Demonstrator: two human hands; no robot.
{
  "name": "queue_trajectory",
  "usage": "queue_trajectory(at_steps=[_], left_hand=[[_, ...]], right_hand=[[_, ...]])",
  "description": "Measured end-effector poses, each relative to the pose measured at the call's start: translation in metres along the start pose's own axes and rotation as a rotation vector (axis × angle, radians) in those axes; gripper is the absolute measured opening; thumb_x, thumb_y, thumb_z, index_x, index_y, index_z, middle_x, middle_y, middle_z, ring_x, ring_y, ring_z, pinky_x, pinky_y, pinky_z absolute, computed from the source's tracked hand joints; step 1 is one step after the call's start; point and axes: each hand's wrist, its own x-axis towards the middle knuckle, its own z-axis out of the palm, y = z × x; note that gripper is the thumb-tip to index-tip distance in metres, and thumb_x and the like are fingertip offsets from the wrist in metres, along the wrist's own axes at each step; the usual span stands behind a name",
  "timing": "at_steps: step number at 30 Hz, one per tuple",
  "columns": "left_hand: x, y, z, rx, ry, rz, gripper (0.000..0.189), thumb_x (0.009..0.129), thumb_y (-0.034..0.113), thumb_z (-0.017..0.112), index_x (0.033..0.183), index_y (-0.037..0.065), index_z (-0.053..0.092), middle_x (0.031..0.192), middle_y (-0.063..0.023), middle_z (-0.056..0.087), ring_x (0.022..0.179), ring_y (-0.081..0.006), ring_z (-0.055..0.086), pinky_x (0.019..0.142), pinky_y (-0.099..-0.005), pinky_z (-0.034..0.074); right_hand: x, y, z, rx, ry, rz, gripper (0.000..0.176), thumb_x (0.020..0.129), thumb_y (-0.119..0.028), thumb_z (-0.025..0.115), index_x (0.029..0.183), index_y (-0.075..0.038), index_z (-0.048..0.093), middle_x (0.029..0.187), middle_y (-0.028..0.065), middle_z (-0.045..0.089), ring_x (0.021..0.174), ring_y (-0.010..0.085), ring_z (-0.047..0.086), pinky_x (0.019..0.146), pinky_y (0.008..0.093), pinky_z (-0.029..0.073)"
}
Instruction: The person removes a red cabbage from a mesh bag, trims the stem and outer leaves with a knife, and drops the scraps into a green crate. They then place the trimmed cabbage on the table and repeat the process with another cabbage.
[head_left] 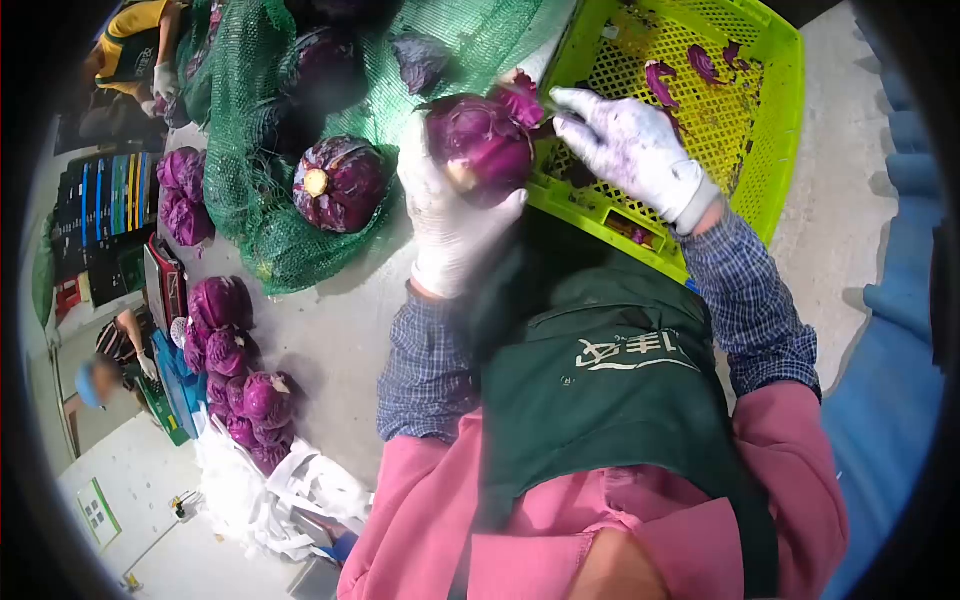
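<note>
Worktable [330, 330]: pale surface, bearing cabbages and netting.
My left hand [440, 220]: white-gloved, fingers and thumb wrapped around a red cabbage [480, 145], held up beside the crate.
My right hand [630, 150]: white-gloved, fingertips near the cabbage's protruding leaf [522, 100]; I cannot tell whether they grip anything.
Yellow-green crate [785, 130]: beneath my right hand, purple leaf scraps [660, 82] inside.
Green mesh netting [285, 250]: left of my cabbage, with more heads.
Cabbage row [268, 400]: farther left.
</note>
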Motion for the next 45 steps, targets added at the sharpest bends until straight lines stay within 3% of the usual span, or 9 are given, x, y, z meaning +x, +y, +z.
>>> queue_trajectory(at_steps=[8, 15, 26, 29, 31, 32, 36, 41, 45], left_hand=[[0.014, -0.008, -0.02, 0.023, -0.185, -0.039, 0.123, 0.052, 0.027, 0.098, 0.149, -0.002, 0.028, 0.14, -0.0228, 0.044, 0.132, -0.0371, 0.046, 0.111, -0.044, 0.04], [0.022, -0.02, 0.001, 0.066, -0.044, -0.018, 0.118, 0.056, 0.029, 0.095, 0.148, -0.004, 0.03, 0.142, -0.0224, 0.044, 0.132, -0.0392, 0.044, 0.111, -0.0466, 0.038], [0.041, 0.001, 0.046, 0.275, 0.161, 0.115, 0.085, 0.067, 0.027, 0.082, 0.135, -0.006, 0.041, 0.129, -0.0262, 0.049, 0.122, -0.0424, 0.046, 0.105, -0.05, 0.037], [0.021, 0.012, 0.036, 0.232, 0.065, 0.105, 0.106, 0.056, 0.028, 0.09, 0.141, -0.002, 0.035, 0.138, -0.0253, 0.041, 0.128, -0.0427, 0.043, 0.112, -0.0508, 0.032], [0.011, 0.006, 0.032, 0.165, 0.101, 0.141, 0.107, 0.055, 0.025, 0.091, 0.142, -0.001, 0.034, 0.138, -0.0245, 0.04, 0.129, -0.0425, 0.042, 0.112, -0.0504, 0.033], [0.009, -0.003, 0.028, 0.068, 0.125, 0.146, 0.108, 0.054, 0.023, 0.093, 0.142, -0.001, 0.034, 0.137, -0.0234, 0.04, 0.129, -0.0406, 0.043, 0.111, -0.0475, 0.036], [0.01, -0.021, 0.005, -0.269, 0.045, -0.108, 0.108, 0.055, 0.02, 0.095, 0.143, 0.0, 0.035, 0.137, -0.0184, 0.042, 0.129, -0.0302, 0.045, 0.111, -0.0419, 0.037], [0.001, -0.012, 0.005, -0.866, 0.118, -0.421, 0.112, 0.057, 0.016, 0.096, 0.147, 0.002, 0.03, 0.139, -0.0163, 0.042, 0.129, -0.0274, 0.046, 0.111, -0.0412, 0.038], [0.014, -0.014, 0.005, -0.584, 0.052, -0.333, 0.111, 0.059, 0.024, 0.096, 0.146, 0.001, 0.032, 0.139, -0.019, 0.043, 0.13, -0.0303, 0.045, 0.111, -0.0412, 0.038]], right_hand=[[-0.028, -0.04, 0.018, 0.055, 0.125, -0.091, 0.049, 0.103, -0.027, 0.049, 0.147, -0.004, 0.044, 0.098, 0.016, 0.071, 0.071, 0.0299, 0.067, 0.064, 0.0408, 0.053], [-0.013, -0.069, 0.03, 0.091, -0.014, 0.142, 0.067, 0.101, -0.035, 0.052, 0.154, -0.001, 0.03, 0.064, 0.0167, 0.062, 0.058, 0.0329, 0.064, 0.055, 0.0447, 0.048], [0.028, -0.034, 0.027, -0.19, 0.009, 0.18, 0.05, 0.104, -0.047, 0.04, 0.123, -0.007, 0.06, 0.072, 0.0146, 0.07, 0.069, 0.0328, 0.07, 0.059, 0.0459, 0.055], [0.054, 0.014, 0.039, 0.056, 0.195, 0.231, 0.05, 0.106, -0.047, 0.033, 0.112, -0.009, 0.065, 0.072, 0.013, 0.069, 0.071, 0.0338, 0.069, 0.066, 0.047, 0.055], [0.07, 0.032, 0.025, 0.296, -0.118, 0.471, 0.055, 0.107, -0.048, 0.027, 0.103, -0.01, 0.066, 0.072, 0.0132, 0.068, 0.071, 0.0355, 0.068, 0.072, 0.047, 0.055], [0.069, 0.039, 0.033, 0.29, -0.005, 0.276, 0.058, 0.106, -0.052, 0.027, 0.106, -0.009, 0.067, 0.067, 0.0102, 0.065, 0.064, 0.0295, 0.065, 0.067, 0.0423, 0.054], [0.066, 0.035, 0.05, 0.696, -0.008, 0.557, 0.055, 0.103, -0.057, 0.043, 0.119, -0.009, 0.067, 0.061, 0.0019, 0.058, 0.053, 0.0129, 0.056, 0.053, 0.0307, 0.046], [0.014, 0.112, 0.057, 1.111, 0.367, 0.93, 0.05, 0.103, -0.056, 0.047, 0.085, -0.011, 0.059, 0.055, -0.0032, 0.047, 0.042, 0.0093, 0.044, 0.041, 0.0267, 0.038], [-0.008, 0.093, 0.026, 0.147, 0.196, 0.775, 0.054, 0.103, -0.05, 0.047, 0.139, -0.011, 0.055, 0.072, 0.012, 0.069, 0.062, 0.0264, 0.068, 0.059, 0.0378, 0.052]])
